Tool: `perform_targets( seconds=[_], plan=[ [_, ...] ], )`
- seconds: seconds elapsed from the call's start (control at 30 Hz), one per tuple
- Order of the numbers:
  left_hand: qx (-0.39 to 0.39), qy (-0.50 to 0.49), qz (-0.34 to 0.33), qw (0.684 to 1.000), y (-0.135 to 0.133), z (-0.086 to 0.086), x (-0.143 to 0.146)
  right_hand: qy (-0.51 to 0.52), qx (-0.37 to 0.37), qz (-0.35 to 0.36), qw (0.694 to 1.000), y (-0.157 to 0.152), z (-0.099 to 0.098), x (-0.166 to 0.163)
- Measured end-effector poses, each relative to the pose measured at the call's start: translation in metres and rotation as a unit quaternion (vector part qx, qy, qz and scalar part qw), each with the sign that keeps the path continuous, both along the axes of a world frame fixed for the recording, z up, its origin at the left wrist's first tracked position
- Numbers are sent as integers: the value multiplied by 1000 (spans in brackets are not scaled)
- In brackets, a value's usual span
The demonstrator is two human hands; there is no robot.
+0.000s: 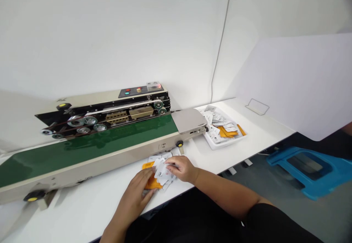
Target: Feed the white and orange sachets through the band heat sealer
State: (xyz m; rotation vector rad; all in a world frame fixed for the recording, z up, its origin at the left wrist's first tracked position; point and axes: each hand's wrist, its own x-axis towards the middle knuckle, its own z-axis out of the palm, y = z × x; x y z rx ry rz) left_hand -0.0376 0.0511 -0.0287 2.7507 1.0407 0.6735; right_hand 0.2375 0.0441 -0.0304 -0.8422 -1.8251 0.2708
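A loose pile of small flat sachets lies on the white table near its front edge, white sachets (162, 172) mixed with orange sachets (153, 182). My left hand (136, 191) curves around the left side of this pile, its fingers closed on the orange sachets and its thumb low at the front. From the right, my right hand (181, 167) pinches a white sachet between thumb and fingers on top of the pile. More white sachets show behind my hands, partly tucked below the edge of the conveyor; my hands hide some of the pile.
Behind the pile runs a band sealing machine (110, 114) with a green conveyor belt (90, 140). A white tray (220, 145) of white and orange sachets stands right of its end plate (189, 120). A blue plastic stool (310, 173) is on the floor at right.
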Motion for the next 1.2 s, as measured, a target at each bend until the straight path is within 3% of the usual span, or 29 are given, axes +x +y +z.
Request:
perform_targets(
  seconds=[0.23, 0.47, 0.73, 0.9, 1.0, 1.1, 1.2],
  plan=[
    [2, -25, -8, 1000, -10, 8, -4, -47, -17, 22, 999, 0, -3, -1],
    [26, -31, -87, 995, -17, 18, -6, -60, -108, 58, 991, -4, 1, -4],
    [65, -52, -60, 995, -18, 9, -12, -67, -320, 153, 932, -8, 41, 3],
    [60, -44, -45, 996, -24, 9, -11, -162, -334, 161, 914, -8, 82, 18],
    [32, -48, -17, 998, -26, 8, -12, -43, -383, 128, 914, 7, 116, 39],
    [17, -41, -20, 999, -27, 8, -13, 146, -386, 24, 910, 42, 146, 61],
    [23, -39, -40, 998, -27, 10, -13, 263, -401, -48, 876, 85, 164, 74]
  ],
)
